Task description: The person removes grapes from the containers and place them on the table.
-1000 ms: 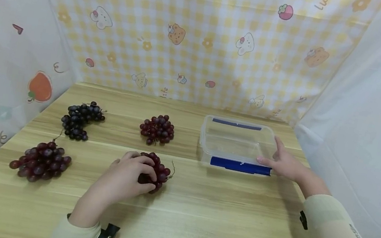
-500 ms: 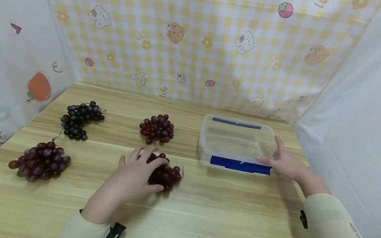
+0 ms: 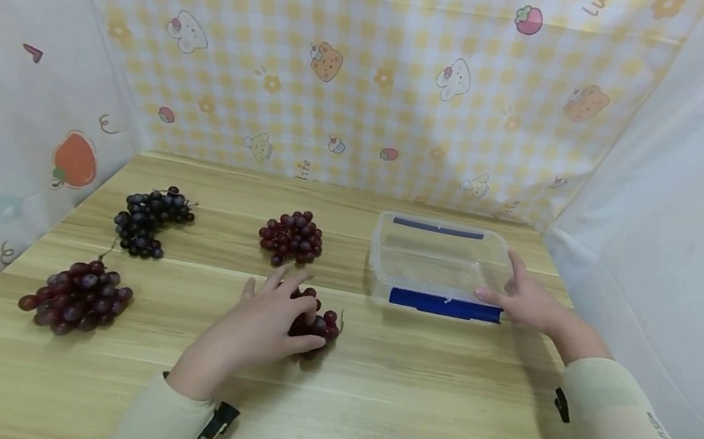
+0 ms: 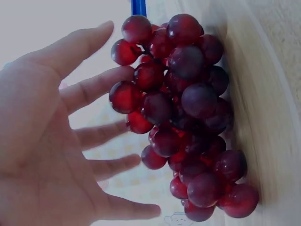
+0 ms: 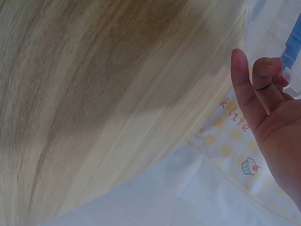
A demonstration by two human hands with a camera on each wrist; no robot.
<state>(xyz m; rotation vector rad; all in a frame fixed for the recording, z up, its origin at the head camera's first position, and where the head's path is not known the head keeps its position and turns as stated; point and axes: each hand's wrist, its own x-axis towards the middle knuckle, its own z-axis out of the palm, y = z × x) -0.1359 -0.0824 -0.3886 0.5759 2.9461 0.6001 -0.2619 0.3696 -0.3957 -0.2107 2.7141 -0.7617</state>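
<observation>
A bunch of red grapes (image 3: 322, 328) lies on the table in the middle of the head view. My left hand (image 3: 270, 322) reaches over its left side. In the left wrist view, this hand (image 4: 56, 127) has its fingers spread and nearly straight, with fingertips at or just behind the grapes (image 4: 183, 113); firm contact cannot be told. My right hand (image 3: 529, 301) holds the right end of a clear plastic container (image 3: 376, 285) with a blue front latch, thumb over the near rim corner. The right wrist view shows the right hand (image 5: 277, 127) with some fingers bent at the container's edge.
Behind the left hand lies another bunch of red grapes (image 3: 291, 237). Black grapes (image 3: 147, 222) and a larger red bunch (image 3: 78, 297) lie at the left of the wooden table (image 3: 404, 412). Patterned cloth (image 3: 378, 101) hangs at the back and sides.
The red grape bunch under my left hand has shifted right, and the left hand has moved right with it while its fingers loosened. The right hand and container have stayed put.
</observation>
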